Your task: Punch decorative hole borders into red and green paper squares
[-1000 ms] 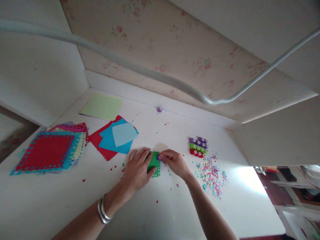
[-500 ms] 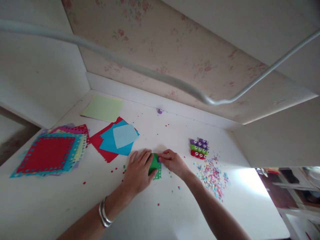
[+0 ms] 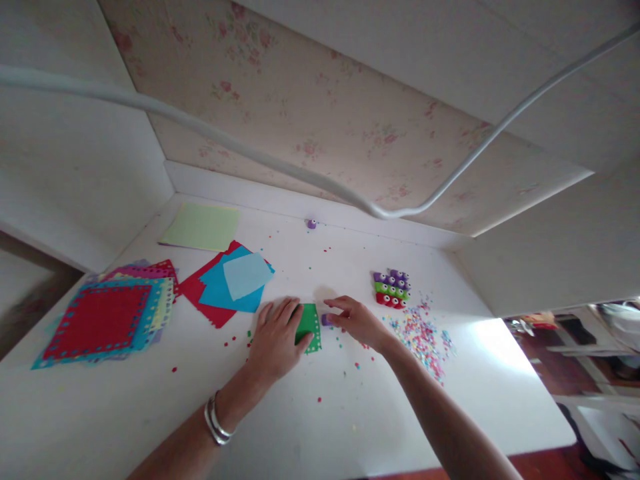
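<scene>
My left hand (image 3: 277, 340) lies flat, fingers spread, on a small green paper (image 3: 310, 328). Small punched holes run along the right edge of that sheet. Just right of it, my right hand (image 3: 353, 320) has its thumb and fingers at a small purple craft punch (image 3: 327, 320). The index finger stretches out above the punch, which is apart from the paper's edge. The far side of the punch grip is hidden by my fingers. Tiny punched bits lie around both hands.
Several purple, green and red punches with eyes (image 3: 393, 289) stand in rows beside scattered confetti (image 3: 420, 340). Another purple punch (image 3: 311, 224) is by the wall. At left lie hole-edged sheets (image 3: 103, 320), blue paper (image 3: 213, 290) and pale green paper (image 3: 203, 227). A white cable (image 3: 280, 163) crosses overhead.
My right hand has drawn the purple punch off the green paper's edge to the right, and its index finger has lifted. The left hand stays on the paper. The camera view has shifted slightly.
</scene>
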Available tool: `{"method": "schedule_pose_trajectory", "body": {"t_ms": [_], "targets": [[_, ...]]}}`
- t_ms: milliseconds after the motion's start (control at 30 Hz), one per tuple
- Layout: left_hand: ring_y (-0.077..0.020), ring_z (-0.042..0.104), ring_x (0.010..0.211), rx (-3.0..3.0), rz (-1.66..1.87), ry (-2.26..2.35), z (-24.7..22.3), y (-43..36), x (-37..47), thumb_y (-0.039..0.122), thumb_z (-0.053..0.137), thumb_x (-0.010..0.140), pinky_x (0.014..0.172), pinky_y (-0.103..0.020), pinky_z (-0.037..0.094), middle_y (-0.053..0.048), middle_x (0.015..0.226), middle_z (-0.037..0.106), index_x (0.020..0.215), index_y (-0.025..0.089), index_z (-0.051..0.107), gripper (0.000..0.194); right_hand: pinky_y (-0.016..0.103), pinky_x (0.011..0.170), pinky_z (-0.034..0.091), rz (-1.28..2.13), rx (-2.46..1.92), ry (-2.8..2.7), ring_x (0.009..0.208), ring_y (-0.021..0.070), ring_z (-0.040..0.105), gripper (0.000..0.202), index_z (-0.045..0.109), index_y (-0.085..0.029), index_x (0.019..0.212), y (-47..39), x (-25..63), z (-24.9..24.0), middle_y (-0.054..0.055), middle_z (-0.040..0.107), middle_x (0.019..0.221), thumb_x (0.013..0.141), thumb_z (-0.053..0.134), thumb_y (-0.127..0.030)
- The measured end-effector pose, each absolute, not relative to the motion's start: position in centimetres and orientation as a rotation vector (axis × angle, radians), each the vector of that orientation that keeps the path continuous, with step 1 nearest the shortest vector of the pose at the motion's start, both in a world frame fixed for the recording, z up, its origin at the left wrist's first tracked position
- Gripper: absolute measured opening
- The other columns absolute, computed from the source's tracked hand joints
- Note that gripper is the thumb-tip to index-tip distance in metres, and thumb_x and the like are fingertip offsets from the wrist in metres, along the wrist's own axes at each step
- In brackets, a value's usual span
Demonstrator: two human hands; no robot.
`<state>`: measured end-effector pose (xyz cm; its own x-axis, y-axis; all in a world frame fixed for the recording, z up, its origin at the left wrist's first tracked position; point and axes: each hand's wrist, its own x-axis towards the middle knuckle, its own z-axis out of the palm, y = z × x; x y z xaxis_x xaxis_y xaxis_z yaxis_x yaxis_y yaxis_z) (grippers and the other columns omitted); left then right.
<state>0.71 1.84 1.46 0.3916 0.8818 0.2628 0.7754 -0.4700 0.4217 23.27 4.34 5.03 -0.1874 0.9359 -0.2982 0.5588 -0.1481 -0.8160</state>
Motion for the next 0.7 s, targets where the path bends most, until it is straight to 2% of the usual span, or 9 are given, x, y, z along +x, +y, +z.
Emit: {"method": "schedule_pose_trajectory", "body": {"t_ms": [100, 167, 267, 367, 467, 533, 633, 700], "targets": [[-0.0296, 0.046, 0.131, 2.432, 0.661, 1.467, 1.4, 1.9, 0.7, 0.041, 0.059, 0.089, 0.111, -0.053, 0.025, -0.012, 0.138, 0.055, 0.130, 0.019, 0.054, 0.047, 0.027, 0.059, 0.053, 1.059, -1.779, -1.797, 0.068, 0.0136, 0.064, 0.028, 0.072, -0.025, 0.113, 3.1, 24.4, 5.9, 0.008, 0.068, 0.113, 0.090, 0.060, -0.035], [-0.0300, 0.047, 0.130, 2.446, 0.663, 1.469, 1.4, 1.9, 0.6, 0.042, 0.058, 0.090, 0.111, -0.053, 0.027, -0.013, 0.137, 0.056, 0.131, 0.019, 0.054, 0.047, 0.030, 0.064, 0.054, 0.928, -1.810, -1.826, 0.069, 0.0152, 0.065, 0.032, 0.072, -0.024, 0.113, 2.4, 24.6, 6.0, 0.008, 0.069, 0.109, 0.095, 0.052, -0.042], [-0.0304, 0.047, 0.130, 2.464, 0.670, 1.488, 1.3, 2.0, 0.7, 0.041, 0.054, 0.093, 0.110, -0.053, 0.028, -0.014, 0.137, 0.055, 0.131, 0.019, 0.053, 0.044, 0.033, 0.071, 0.053, 0.700, -1.859, -1.891, 0.070, 0.0176, 0.066, 0.032, 0.073, -0.024, 0.109, 1.7, 24.0, 5.6, 0.008, 0.071, 0.103, 0.091, 0.058, -0.045], [-0.0294, 0.047, 0.130, 2.473, 0.672, 1.501, 1.2, 2.0, 0.7, 0.038, 0.049, 0.096, 0.109, -0.050, 0.031, -0.015, 0.137, 0.055, 0.131, 0.018, 0.053, 0.041, 0.032, 0.072, 0.052, 0.583, -1.875, -1.928, 0.072, 0.0193, 0.067, 0.022, 0.076, -0.025, 0.097, 1.4, 23.4, 5.2, 0.006, 0.072, 0.095, 0.088, 0.063, -0.040], [-0.0292, 0.047, 0.129, 2.481, 0.668, 1.497, 1.2, 2.2, 0.7, 0.036, 0.049, 0.096, 0.107, -0.049, 0.034, -0.014, 0.135, 0.056, 0.130, 0.017, 0.054, 0.039, 0.030, 0.067, 0.049, 0.633, -1.874, -1.945, 0.068, 0.0184, 0.065, 0.019, 0.078, -0.026, 0.087, 1.4, 23.6, 5.5, 0.003, 0.072, 0.079, 0.089, 0.060, -0.035], [-0.0294, 0.048, 0.128, 2.489, 0.676, 1.500, 1.2, 2.3, 0.7, 0.034, 0.050, 0.095, 0.106, -0.049, 0.034, -0.014, 0.134, 0.057, 0.128, 0.018, 0.055, 0.037, 0.029, 0.060, 0.048, 0.776, -1.874, -1.881, 0.062, 0.0168, 0.062, 0.020, 0.078, -0.027, 0.088, 1.7, 24.5, 6.0, 0.000, 0.071, 0.071, 0.088, 0.060, -0.034], [-0.0298, 0.050, 0.126, 2.498, 0.686, 1.509, 1.1, 2.3, 0.7, 0.032, 0.051, 0.094, 0.105, -0.049, 0.035, -0.014, 0.133, 0.058, 0.127, 0.019, 0.056, 0.036, 0.029, 0.058, 0.051, 0.950, -1.799, -1.673, 0.064, 0.0168, 0.064, 0.024, 0.078, -0.024, 0.099, 3.2, 27.3, 6.6, 0.001, 0.074, 0.077, 0.085, 0.062, -0.037], [-0.0301, 0.050, 0.126, 2.497, 0.677, 1.514, 1.0, 2.3, 0.7, 0.031, 0.052, 0.093, 0.105, -0.049, 0.036, -0.014, 0.133, 0.058, 0.126, 0.018, 0.057, 0.035, 0.032, 0.066, 0.054, 0.869, -1.783, -1.600, 0.073, 0.0187, 0.067, 0.031, 0.075, -0.022, 0.107, 4.9, 30.2, 7.0, 0.004, 0.075, 0.087, 0.085, 0.062, -0.040]]}}
